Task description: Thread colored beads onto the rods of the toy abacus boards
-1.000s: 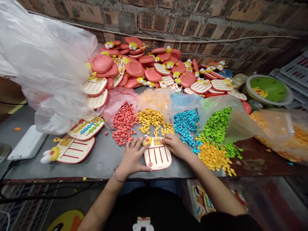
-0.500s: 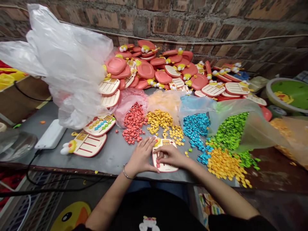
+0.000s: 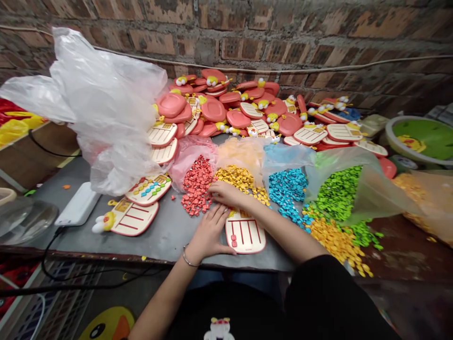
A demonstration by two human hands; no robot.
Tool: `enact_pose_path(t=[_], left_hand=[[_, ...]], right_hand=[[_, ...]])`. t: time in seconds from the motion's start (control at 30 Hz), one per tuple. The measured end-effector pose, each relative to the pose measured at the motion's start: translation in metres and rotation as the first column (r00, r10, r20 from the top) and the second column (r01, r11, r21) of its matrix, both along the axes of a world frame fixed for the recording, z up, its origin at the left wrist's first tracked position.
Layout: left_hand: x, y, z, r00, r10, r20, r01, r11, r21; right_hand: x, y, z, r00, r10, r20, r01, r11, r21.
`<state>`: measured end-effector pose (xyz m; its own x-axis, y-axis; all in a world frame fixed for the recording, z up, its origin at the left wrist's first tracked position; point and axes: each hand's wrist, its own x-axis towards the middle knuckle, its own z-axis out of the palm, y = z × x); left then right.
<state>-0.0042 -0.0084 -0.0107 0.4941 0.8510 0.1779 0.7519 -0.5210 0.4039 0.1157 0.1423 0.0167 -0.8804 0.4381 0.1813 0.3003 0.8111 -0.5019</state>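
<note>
A cream toy board (image 3: 247,238) with a red rim and slots lies before me, two red pieces (image 3: 233,240) stacked one above the other in its left slot. My left hand (image 3: 209,232) rests flat along the board's left side, fingers stretched, thumb touching its lower edge. Over the right edge of the red piece pile (image 3: 197,186), my right hand (image 3: 226,192) has its fingers bent together; what is between the tips is hidden. My right forearm covers the board's upper right corner, and the hands hide most of its yellow head end.
Yellow (image 3: 235,177), blue (image 3: 288,186) and green pieces (image 3: 339,191) spill from bags, with orange-yellow pieces (image 3: 334,243) at right. Several red-backed boards (image 3: 214,111) are heaped behind. At left are a slotted board (image 3: 132,218), a white power bank (image 3: 78,204) and a large plastic bag (image 3: 109,108).
My right hand has left the board's left slot and moved up and left to the red pile. A second red piece now shows in the slot. My left hand stays beside the board.
</note>
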Motion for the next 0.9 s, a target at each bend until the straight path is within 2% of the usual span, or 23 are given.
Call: enact_pose_path(t=[0.13,0.2,0.3,0.37,0.5,0.6,0.67,0.8,0.9], left_hand=[[0.0,0.0,0.004,1.0,-0.016,0.0,0.016,1.0,-0.005],[0.0,0.0,0.006,1.0,-0.022,0.02,0.022,1.0,-0.011],[0.0,0.0,0.007,0.998,-0.027,0.048,0.028,0.999,-0.023],[0.0,0.0,0.006,0.998,-0.023,0.056,0.025,0.999,-0.032],[-0.001,0.0,0.003,0.997,-0.025,0.068,0.026,0.999,-0.022],[-0.001,0.0,0.003,0.997,-0.025,0.074,0.025,1.0,0.001],[0.0,0.0,0.004,0.998,-0.011,0.068,0.011,1.0,0.007],[0.002,0.001,0.007,0.999,0.003,0.044,-0.002,1.0,-0.007],[0.002,0.002,0.008,0.999,-0.018,0.034,0.018,1.0,-0.012]], right_hand=[[0.045,-0.019,0.021,0.969,-0.114,-0.221,0.091,0.99,-0.111],[0.077,-0.031,0.031,0.945,-0.192,-0.267,0.156,0.977,-0.148],[0.12,-0.05,0.036,0.928,-0.295,-0.227,0.263,0.951,-0.159],[0.138,-0.06,0.029,0.938,-0.318,-0.141,0.3,0.945,-0.131],[0.14,-0.072,0.004,0.929,-0.367,0.042,0.368,0.93,0.001],[0.134,-0.077,-0.007,0.889,-0.457,0.027,0.456,0.889,0.033],[0.136,-0.082,-0.008,0.88,-0.475,-0.022,0.474,0.879,-0.05],[0.144,-0.095,-0.008,0.89,-0.45,-0.07,0.416,0.866,-0.279],[0.129,-0.102,-0.014,0.874,-0.466,-0.136,0.407,0.857,-0.315]])
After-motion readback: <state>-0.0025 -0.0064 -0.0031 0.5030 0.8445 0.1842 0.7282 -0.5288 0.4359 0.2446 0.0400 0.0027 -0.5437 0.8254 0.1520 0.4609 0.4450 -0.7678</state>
